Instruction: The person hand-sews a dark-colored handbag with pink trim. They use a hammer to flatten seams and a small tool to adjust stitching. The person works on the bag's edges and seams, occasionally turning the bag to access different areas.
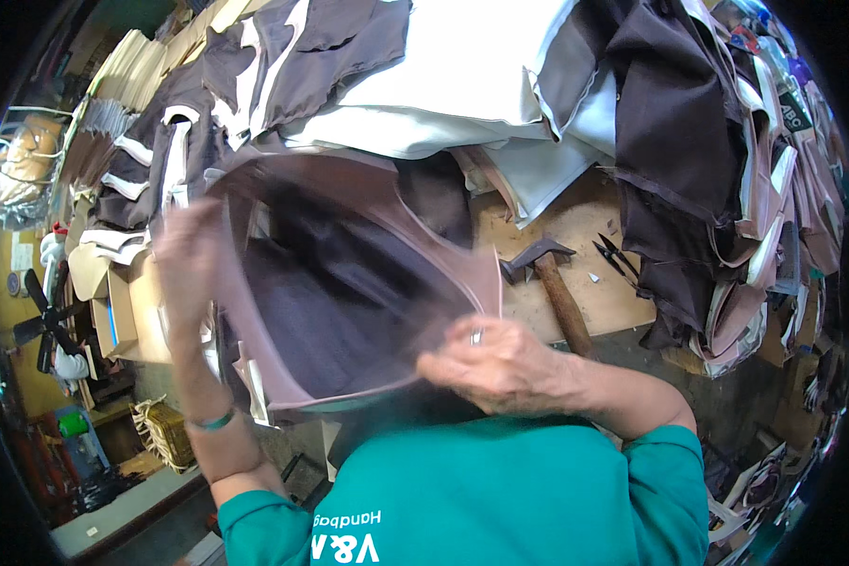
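A dusty-pink bag piece with dark brown lining (340, 311) is held open over the workbench in front of me, blurred by movement. My left hand (187, 245) grips its upper left side; the fingers are smeared. My right hand (491, 363), with a ring on one finger, is closed on its lower right edge. Beyond my right hand lie a hammer (558, 300) with a wooden handle and black scissors (618, 262) on the wooden bench top (632, 311).
White sheets (434, 66) and dark cut pieces (302, 47) cover the bench's back. Dark and pink bag parts (679, 160) are heaped at right, stacked card pieces (127, 71) at upper left. A black fan (45, 321) and a woven basket (160, 434) stand at left.
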`<state>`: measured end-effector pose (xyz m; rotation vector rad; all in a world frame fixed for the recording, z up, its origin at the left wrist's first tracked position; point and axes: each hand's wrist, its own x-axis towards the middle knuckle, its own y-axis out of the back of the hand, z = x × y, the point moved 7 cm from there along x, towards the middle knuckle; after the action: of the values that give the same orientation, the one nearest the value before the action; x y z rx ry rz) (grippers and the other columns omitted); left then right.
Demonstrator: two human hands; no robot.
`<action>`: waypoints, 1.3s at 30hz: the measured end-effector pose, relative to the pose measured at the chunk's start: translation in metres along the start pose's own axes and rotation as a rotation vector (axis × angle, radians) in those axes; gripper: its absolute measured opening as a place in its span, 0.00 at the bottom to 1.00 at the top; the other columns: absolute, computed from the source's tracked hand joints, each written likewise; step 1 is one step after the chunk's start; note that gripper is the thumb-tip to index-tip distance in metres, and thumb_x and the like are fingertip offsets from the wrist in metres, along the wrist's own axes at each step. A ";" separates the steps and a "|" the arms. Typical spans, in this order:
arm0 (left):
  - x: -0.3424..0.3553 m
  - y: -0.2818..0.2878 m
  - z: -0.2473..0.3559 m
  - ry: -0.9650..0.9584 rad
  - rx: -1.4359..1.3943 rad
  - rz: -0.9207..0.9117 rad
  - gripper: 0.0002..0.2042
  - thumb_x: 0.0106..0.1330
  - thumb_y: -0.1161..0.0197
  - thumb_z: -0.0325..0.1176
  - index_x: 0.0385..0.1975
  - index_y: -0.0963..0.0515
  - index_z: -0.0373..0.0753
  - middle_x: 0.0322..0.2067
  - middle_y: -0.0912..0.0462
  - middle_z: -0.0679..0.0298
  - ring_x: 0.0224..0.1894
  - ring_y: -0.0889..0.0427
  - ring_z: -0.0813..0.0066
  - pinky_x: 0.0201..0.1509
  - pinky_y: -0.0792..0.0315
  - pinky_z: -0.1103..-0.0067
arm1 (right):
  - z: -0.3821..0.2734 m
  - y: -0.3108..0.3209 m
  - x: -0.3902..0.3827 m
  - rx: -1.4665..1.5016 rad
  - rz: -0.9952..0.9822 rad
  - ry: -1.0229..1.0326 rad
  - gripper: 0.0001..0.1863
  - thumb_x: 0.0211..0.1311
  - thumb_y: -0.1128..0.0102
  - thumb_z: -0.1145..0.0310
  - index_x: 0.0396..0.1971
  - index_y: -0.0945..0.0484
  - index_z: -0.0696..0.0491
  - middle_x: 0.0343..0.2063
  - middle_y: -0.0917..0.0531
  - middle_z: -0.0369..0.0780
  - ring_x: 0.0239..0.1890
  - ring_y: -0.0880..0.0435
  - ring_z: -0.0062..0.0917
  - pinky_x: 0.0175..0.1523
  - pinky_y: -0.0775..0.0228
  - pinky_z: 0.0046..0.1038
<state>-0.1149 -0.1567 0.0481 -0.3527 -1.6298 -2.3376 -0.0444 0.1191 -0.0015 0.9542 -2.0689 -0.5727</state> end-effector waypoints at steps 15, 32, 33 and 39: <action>-0.061 -0.185 0.125 -0.206 -0.504 -0.482 0.06 0.49 0.40 0.23 0.27 0.25 0.32 0.60 0.46 0.47 0.56 0.33 0.57 0.51 0.33 0.72 | 0.082 0.002 -0.079 -0.677 0.121 -0.331 0.15 0.41 0.46 0.68 0.35 0.24 0.47 0.42 0.28 0.39 0.46 0.31 0.26 0.57 0.45 0.37; -0.075 -0.216 0.140 -0.096 -0.365 -0.608 0.14 0.45 0.33 0.33 0.24 0.30 0.35 0.58 0.46 0.41 0.45 0.27 0.45 0.47 0.30 0.66 | 0.076 0.049 -0.075 -0.515 0.225 -0.591 0.17 0.49 0.46 0.76 0.42 0.31 0.54 0.28 0.26 0.42 0.22 0.23 0.37 0.26 0.30 0.35; -0.074 -0.215 0.143 -0.067 -0.374 -0.604 0.14 0.44 0.33 0.33 0.24 0.31 0.35 0.58 0.46 0.41 0.45 0.27 0.45 0.47 0.30 0.66 | 0.075 0.049 -0.071 -0.559 0.225 -0.578 0.17 0.49 0.47 0.76 0.42 0.31 0.53 0.27 0.26 0.42 0.22 0.23 0.36 0.26 0.30 0.34; -0.076 -0.212 0.146 -0.033 -0.333 -0.566 0.14 0.45 0.33 0.32 0.25 0.32 0.34 0.58 0.45 0.42 0.44 0.27 0.45 0.46 0.30 0.67 | 0.100 0.032 -0.079 -0.650 -0.006 -0.612 0.19 0.52 0.47 0.73 0.46 0.32 0.55 0.24 0.29 0.42 0.20 0.25 0.35 0.24 0.32 0.33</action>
<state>-0.1130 0.0566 -0.1148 0.0209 -1.4929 -3.0471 -0.1045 0.2078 -0.0769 0.4212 -2.1384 -1.5731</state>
